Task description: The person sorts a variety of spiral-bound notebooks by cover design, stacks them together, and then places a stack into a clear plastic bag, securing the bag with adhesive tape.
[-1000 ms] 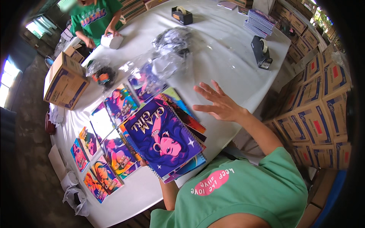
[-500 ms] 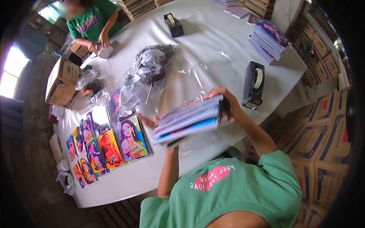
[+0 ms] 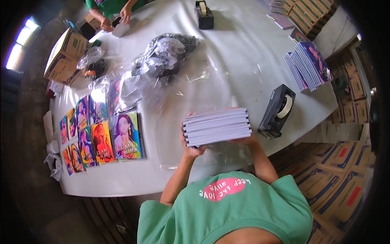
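A thick stack of notebooks (image 3: pixel 217 127) is held over the near part of the table, its white page edges facing me. My left hand (image 3: pixel 194 150) grips the left end, where dark edges line the stack. My right hand (image 3: pixel 248 140) is wrapped round the right end, its fingers partly hidden behind the stack. Under and around the stack lies a clear plastic sheet or bag (image 3: pixel 172 162) on the white-covered table. To the left, several notebooks with colourful illustrated covers, among them a spiral notebook (image 3: pixel 128 138), lie in rows.
A black tape dispenser (image 3: pixel 277 112) stands to the right, another tape dispenser (image 3: pixel 204 15) at the back. Crumpled plastic (image 3: pixel 164 57) lies mid-table. Spiral notebooks (image 3: pixel 308 67) are piled far right. A carton (image 3: pixel 67 56) stands far left, near a co-worker's hands (image 3: pixel 115 22). Boxes (image 3: pixel 337 175) are stacked at right.
The stack has turned from tilted to nearly level, page edges now facing me. Both hands have shifted onto its ends, and my left hand has closed on it. The view has shifted somewhat.
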`<state>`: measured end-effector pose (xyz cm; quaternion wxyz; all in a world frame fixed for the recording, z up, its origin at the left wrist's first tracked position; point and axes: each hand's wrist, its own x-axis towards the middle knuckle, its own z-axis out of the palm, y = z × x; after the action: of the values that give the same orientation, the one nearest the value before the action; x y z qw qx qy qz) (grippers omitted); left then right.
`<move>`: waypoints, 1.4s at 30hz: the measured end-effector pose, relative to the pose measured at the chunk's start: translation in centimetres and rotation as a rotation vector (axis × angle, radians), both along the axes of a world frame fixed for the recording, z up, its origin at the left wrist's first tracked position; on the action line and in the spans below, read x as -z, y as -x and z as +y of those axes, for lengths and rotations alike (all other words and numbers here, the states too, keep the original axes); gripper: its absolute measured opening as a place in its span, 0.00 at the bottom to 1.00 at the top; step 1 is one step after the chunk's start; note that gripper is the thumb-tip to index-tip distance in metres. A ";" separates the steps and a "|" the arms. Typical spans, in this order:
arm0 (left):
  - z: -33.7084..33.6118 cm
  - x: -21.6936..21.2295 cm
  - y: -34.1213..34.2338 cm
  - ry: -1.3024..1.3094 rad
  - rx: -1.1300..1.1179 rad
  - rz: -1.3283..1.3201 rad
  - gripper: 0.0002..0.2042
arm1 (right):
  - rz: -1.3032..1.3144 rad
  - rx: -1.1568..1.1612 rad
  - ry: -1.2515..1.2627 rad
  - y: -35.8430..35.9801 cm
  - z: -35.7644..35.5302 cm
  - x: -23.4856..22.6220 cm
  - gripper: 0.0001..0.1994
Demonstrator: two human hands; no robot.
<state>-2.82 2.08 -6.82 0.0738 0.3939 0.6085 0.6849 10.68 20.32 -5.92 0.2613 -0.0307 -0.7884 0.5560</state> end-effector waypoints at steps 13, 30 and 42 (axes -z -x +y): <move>1.7 -4.2 -1.1 0.363 -0.141 -0.048 0.38 | -0.238 0.205 0.058 -0.6 -0.5 -4.2 0.40; -5.3 0.1 3.2 1.171 -0.551 0.499 0.34 | -0.869 0.111 0.619 4.8 3.4 -2.3 0.30; -8.7 -4.9 9.4 0.680 -0.358 -0.391 0.48 | -0.874 0.089 0.591 4.8 3.1 -2.4 0.30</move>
<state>-12.23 -6.64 -1.93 0.1934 0.0980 0.8330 0.5090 5.90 23.38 -3.56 -0.0884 -0.3653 -0.6313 0.6784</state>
